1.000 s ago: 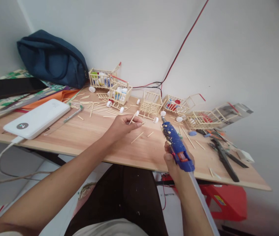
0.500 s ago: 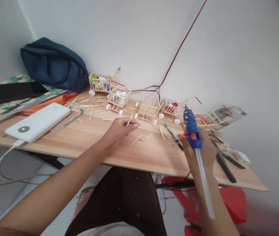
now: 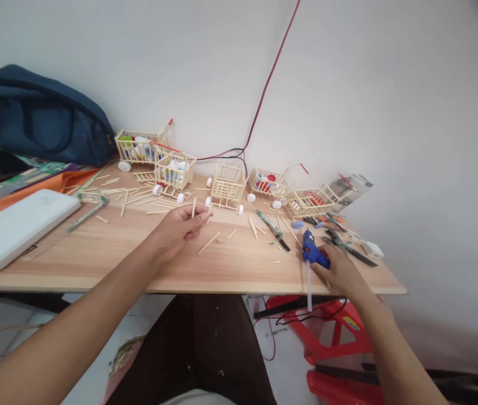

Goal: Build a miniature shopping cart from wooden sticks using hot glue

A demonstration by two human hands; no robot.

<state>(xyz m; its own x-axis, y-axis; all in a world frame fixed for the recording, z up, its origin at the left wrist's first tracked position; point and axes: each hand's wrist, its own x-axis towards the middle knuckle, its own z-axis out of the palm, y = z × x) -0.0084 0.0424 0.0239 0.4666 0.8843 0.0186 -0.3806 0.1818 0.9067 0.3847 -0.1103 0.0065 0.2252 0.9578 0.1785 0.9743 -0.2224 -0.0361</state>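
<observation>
My left hand (image 3: 180, 228) is raised over the middle of the table, its fingers pinching a short wooden stick (image 3: 194, 208). Another small stick piece (image 3: 210, 212) shows at its fingertips. At the right, my right hand (image 3: 339, 265) is closed around the handle of a blue glue gun (image 3: 310, 247), which lies low at the tabletop. A clear glue stick (image 3: 309, 287) protrudes from the gun's rear, past the table's front edge. Behind my left hand stands a small wooden-stick cart (image 3: 227, 185) with white wheels.
More stick carts, such as this loaded one (image 3: 175, 171), line the wall. Loose sticks (image 3: 209, 243), a marker-like pen (image 3: 273, 230) and pliers (image 3: 351, 247) lie on the table (image 3: 239, 273). A white power bank (image 3: 23, 228) and blue bag (image 3: 45, 121) are at left; a red stool (image 3: 327, 337) stands below.
My right hand has lowered the glue gun from upright in front of me to the tabletop at the right. My left hand keeps its pinch on the stick. The camera view has shifted right.
</observation>
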